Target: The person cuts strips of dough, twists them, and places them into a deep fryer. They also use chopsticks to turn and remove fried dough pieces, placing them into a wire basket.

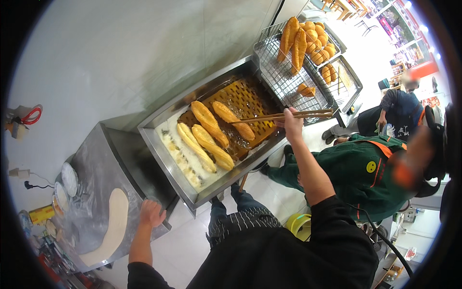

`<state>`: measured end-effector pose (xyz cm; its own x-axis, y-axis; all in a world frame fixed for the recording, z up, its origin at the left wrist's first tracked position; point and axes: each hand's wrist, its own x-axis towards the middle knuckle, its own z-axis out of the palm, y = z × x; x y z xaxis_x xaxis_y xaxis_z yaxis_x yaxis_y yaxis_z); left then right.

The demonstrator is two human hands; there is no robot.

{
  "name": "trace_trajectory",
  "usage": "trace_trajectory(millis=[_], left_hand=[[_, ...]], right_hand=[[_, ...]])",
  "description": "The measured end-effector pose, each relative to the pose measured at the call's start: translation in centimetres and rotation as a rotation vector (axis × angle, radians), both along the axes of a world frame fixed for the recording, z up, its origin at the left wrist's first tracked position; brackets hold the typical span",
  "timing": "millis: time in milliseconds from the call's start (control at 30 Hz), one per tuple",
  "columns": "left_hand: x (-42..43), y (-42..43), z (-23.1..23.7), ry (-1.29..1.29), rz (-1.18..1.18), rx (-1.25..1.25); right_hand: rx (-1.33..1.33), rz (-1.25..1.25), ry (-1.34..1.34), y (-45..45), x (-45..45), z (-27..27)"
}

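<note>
My right hand (pixel 293 124) grips a pair of long wooden cooking chopsticks (pixel 267 117). Their tips reach over a dough stick (pixel 234 121) at the right of the group in the fryer. Beside it float a golden dough stick (pixel 209 123) and two paler ones, a twisted one (pixel 213 146) and a thinner one (pixel 195 147) at the left. The stainless steel fryer (pixel 231 180) holds brown oil, with pale foam along its left end. My left hand (pixel 153 213), fingers curled together, rests at the edge of a floured steel worktable (pixel 97 169).
A flattened dough strip (pixel 117 220) lies on the worktable. Wire racks (pixel 288 81) beside the fryer hold fried dough sticks (pixel 287 39) and round fried balls (pixel 314 39). A person in green (pixel 357 173) stands close at right; another person (pixel 393 108) is behind. A yellow-green bucket (pixel 299 225) stands on the floor.
</note>
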<state>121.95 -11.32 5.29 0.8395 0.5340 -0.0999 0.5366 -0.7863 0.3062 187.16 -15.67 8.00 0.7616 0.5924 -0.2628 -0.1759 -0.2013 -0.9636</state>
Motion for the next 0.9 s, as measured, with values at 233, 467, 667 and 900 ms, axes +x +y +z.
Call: trace_trajectory(millis=[233,467,667,900], left_hand=[[0.2,0.0,0.0,0.066,-0.001,-0.029],[0.8,0.4,0.2,0.121,-0.011,-0.022],[0.6,0.2,0.2,0.147,-0.005,-0.056],[-0.2,0.2,-0.6,0.202,-0.009,-0.11]], right_hand=[[0.002,0.021,0.13,4.0,6.4,0.6],[-0.042,-0.173,0.204,11.8,9.3,-2.8],[-0.131,0.121,-0.102,11.8,7.7,-2.4],[-0.242,0.112,-0.189,14.5,6.5,-1.7]])
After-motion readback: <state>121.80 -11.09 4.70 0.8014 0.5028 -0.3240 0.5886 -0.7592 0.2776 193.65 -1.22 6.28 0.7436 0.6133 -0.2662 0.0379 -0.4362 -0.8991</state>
